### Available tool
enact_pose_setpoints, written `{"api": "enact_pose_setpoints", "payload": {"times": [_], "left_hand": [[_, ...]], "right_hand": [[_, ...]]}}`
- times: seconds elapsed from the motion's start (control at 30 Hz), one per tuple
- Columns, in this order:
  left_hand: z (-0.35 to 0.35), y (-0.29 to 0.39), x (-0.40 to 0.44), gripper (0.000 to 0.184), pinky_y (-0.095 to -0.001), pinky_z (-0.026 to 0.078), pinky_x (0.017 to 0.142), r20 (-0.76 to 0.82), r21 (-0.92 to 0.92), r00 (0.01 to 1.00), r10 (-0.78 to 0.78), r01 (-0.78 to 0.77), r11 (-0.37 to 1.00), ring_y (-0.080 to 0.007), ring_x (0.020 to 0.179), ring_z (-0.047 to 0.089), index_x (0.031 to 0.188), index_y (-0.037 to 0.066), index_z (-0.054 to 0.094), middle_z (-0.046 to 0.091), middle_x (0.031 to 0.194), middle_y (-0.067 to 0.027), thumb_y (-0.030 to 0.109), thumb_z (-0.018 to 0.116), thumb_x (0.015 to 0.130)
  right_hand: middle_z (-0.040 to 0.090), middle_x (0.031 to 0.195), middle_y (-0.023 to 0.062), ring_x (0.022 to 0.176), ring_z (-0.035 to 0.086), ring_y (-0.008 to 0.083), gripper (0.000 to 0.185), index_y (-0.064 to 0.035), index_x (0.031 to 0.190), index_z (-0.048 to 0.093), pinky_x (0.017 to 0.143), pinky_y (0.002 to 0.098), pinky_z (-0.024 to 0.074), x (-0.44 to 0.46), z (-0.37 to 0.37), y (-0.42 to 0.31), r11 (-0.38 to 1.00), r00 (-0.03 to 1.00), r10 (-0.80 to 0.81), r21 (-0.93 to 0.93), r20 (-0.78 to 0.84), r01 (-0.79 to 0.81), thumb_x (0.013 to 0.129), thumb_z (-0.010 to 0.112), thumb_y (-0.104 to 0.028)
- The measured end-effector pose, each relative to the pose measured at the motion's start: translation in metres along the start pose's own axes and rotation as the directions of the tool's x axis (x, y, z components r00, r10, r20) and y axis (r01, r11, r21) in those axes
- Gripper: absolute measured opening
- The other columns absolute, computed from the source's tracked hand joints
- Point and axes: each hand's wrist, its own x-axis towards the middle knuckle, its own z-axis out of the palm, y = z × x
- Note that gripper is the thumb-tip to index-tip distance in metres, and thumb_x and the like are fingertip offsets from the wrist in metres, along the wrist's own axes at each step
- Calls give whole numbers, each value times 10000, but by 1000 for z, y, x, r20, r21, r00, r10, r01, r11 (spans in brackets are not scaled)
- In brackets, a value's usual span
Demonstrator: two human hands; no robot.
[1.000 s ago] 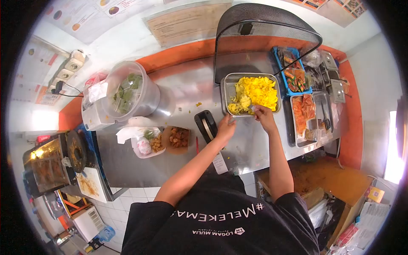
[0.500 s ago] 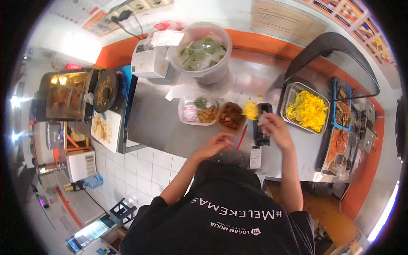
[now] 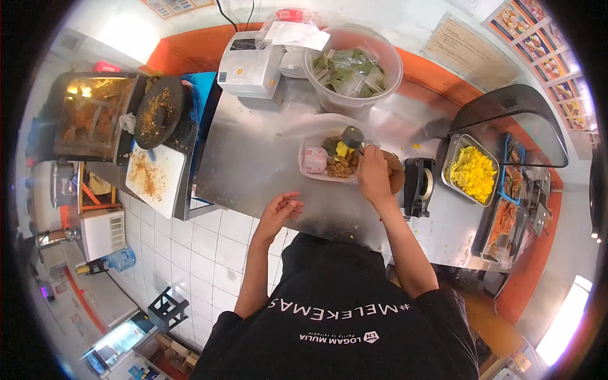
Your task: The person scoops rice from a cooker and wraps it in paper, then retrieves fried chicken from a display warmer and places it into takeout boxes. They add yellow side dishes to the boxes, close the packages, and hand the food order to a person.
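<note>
My right hand [image 3: 375, 172] grips a dark round-headed scoop [image 3: 352, 135], tilted over a white takeaway box [image 3: 305, 166]. Inside that box are a paper-wrapped bundle [image 3: 315, 161], brown food pieces [image 3: 342, 167], something dark green and a lump of yellow scrambled egg [image 3: 342, 149] just below the scoop. A brown bowl [image 3: 396, 175] sits right beside the box, partly covered by my right hand and wrist. My left hand [image 3: 283, 210] hovers off the counter's near edge, holding nothing, its fingers loosely bent and apart.
Right of my right hand stands a black tape dispenser [image 3: 418, 187], then a metal tray of scrambled egg [image 3: 473, 173]. A plastic tub of bagged leaves [image 3: 352, 69] and a label printer [image 3: 249, 69] are at the back. Leftward are a stone mortar [image 3: 158, 113] and cutting board [image 3: 155, 179].
My right hand has moved left with the scoop from near the tape dispenser to the takeaway box. Egg now lies in the box. My left hand has drawn back leftward; the view has shifted.
</note>
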Motion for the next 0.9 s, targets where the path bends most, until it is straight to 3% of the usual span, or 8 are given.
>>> {"api": "enact_pose_setpoints", "payload": {"times": [0.13, 0.27, 0.33, 0.47, 0.63, 0.73, 0.83, 0.9], "left_hand": [[-9, 6, 14, 345, -326, 528, 880, 63, 38, 998, 10, -12, 999, -174, 979, 662, 1324, 30, 565, 686, 1100, -98, 209, 569, 1030], [9, 27, 40, 344, -325, 526, 875, 161, 134, 987, 25, -47, 990, -176, 976, 661, 1319, 25, 571, 686, 1098, -96, 209, 573, 1028], [29, 41, 44, 342, -326, 525, 876, 187, 180, 981, 44, -79, 981, -175, 974, 661, 1314, 25, 575, 685, 1095, -96, 208, 579, 1025], [78, 68, 45, 334, -323, 520, 886, 237, 221, 963, 125, -179, 959, -171, 974, 660, 1313, 31, 580, 684, 1092, -90, 196, 587, 1022], [153, 60, 44, 329, -308, 521, 896, 421, 347, 907, 29, -191, 918, -151, 971, 657, 1291, 31, 604, 695, 1096, -84, 232, 572, 1032], [201, 32, 49, 310, -341, 545, 836, 559, 572, 819, -129, -268, 775, -206, 925, 680, 1214, 5, 647, 704, 1046, -143, 226, 616, 998], [243, -27, 57, 351, -462, 547, 818, 519, 795, 854, -37, -466, 387, -361, 877, 679, 1109, -41, 650, 685, 994, -238, 278, 616, 966], [269, -63, 67, 350, -521, 539, 801, 466, 861, 883, 50, -466, 204, -414, 888, 671, 1043, -51, 644, 674, 938, -272, 287, 610, 957]], "right_hand": [[611, 947, 106, 793, 570, 235, 139, 3, 1128, 507, 715, 360, 461, -11, -17, 9, 776, 971, 221, 587, 87, -229, 1003, 511, -56], [608, 890, 39, 720, 512, 115, 176, -15, 1193, 516, 643, 263, 415, -37, -57, 33, 172, 844, 429, 889, 321, -425, 1037, 508, -97], [614, 884, 26, 726, 512, 93, 181, -43, 1203, 528, 622, 228, 392, -55, -76, 56, -163, 811, 436, 921, 389, -354, 1028, 523, -89], [628, 906, 37, 703, 535, 98, 161, -52, 1161, 565, 606, 238, 405, -97, -122, 130, -71, 671, 715, 976, 195, -208, 1014, 563, -117], [617, 745, 57, 679, 565, 136, 162, 10, 994, 658, 599, 274, 438, -141, -127, 296, 379, 547, 833, 808, -85, -452, 950, 618, -141], [647, 774, 108, 699, 616, 201, 178, 34, 1034, 657, 656, 317, 494, -142, -122, 326, 901, 720, 400, 100, -567, -423, 930, 614, -104], [678, 833, 158, 735, 656, 243, 172, 42, 1041, 657, 708, 346, 528, -145, -144, 280, 883, 658, 466, 264, -592, -388, 918, 615, -70], [689, 837, 165, 745, 663, 215, 159, 32, 1050, 656, 676, 359, 530, -168, -135, 250, 704, 707, 645, 585, -289, -403, 925, 610, -55]]}}
